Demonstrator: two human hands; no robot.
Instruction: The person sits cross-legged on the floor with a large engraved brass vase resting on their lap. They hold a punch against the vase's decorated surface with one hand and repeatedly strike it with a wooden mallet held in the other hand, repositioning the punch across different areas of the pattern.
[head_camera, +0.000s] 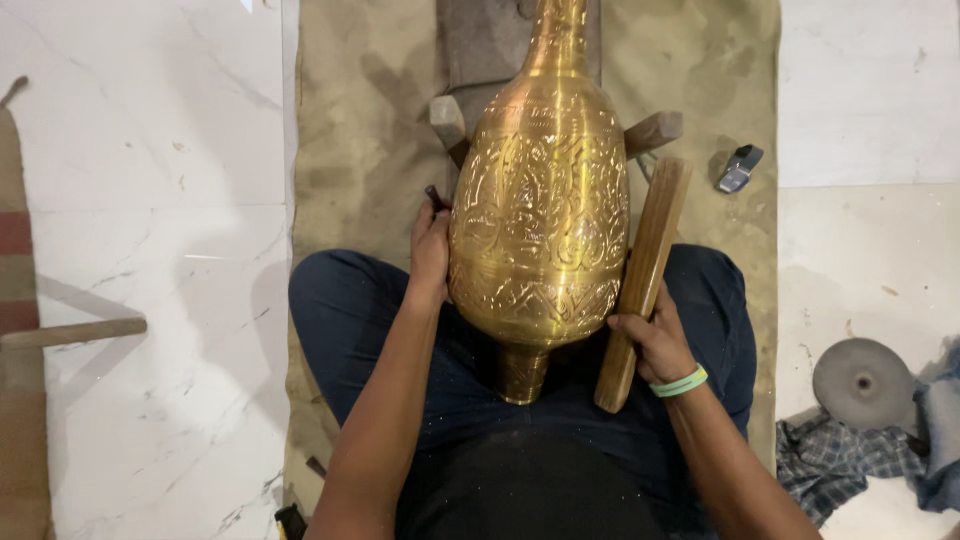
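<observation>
Two hands are kept busy as the engraved brass vase, judged heavy, rigid and slick, is cradled across the lap, steadied at its belly by the left hand pinching a small tool, while the right hand is wrapped around a wooden mallet.

Bare forearms, green wristband on right wrist, dark blue trousers, black shirt

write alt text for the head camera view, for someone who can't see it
Seen from above, a seated person has a large engraved brass vase lying across their lap. The left hand presses a small dark tool to its side, and the right hand grips a wooden stick, over a tan mat.
</observation>
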